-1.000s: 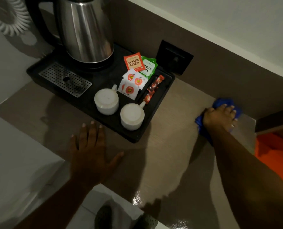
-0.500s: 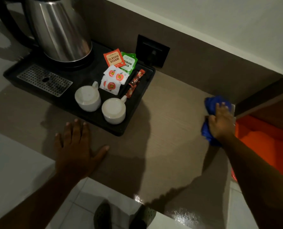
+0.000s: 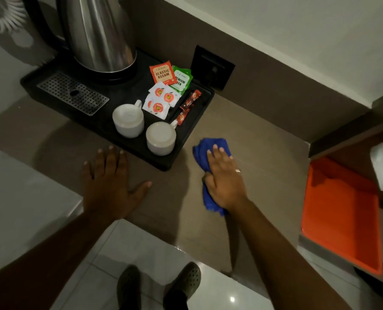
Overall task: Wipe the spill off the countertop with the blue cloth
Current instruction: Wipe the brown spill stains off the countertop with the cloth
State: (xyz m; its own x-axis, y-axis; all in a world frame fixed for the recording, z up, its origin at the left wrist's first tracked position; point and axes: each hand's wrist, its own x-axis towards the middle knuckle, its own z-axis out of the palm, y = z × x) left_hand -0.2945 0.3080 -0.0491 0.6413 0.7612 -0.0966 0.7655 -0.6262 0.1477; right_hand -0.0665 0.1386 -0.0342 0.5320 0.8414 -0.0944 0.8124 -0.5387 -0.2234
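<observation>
Upper left of the frame, the black rectangular plastic tray (image 3: 192, 121) carries a steel kettle (image 3: 101, 34), two white ceramic cups (image 3: 128, 119) upside down, an orange and a green tea sachet (image 3: 163, 72), white sachets and red stick packets. At the right edge, an open orange drawer (image 3: 340, 211) (contents not visible). Since half a second ago the crumpled blue cloth (image 3: 205, 151) has swept from the far right of the brown table (image 3: 264, 148) to centre frame, just beside the tray's corner. The right hand (image 3: 224, 177) presses flat on it, fingers extended, thumb tucked against the cloth, so a pressing grip, not a closed one. The left hand (image 3: 110, 182) lies flat, fingers spread, on the table at lower centre-left, holding nothing.
</observation>
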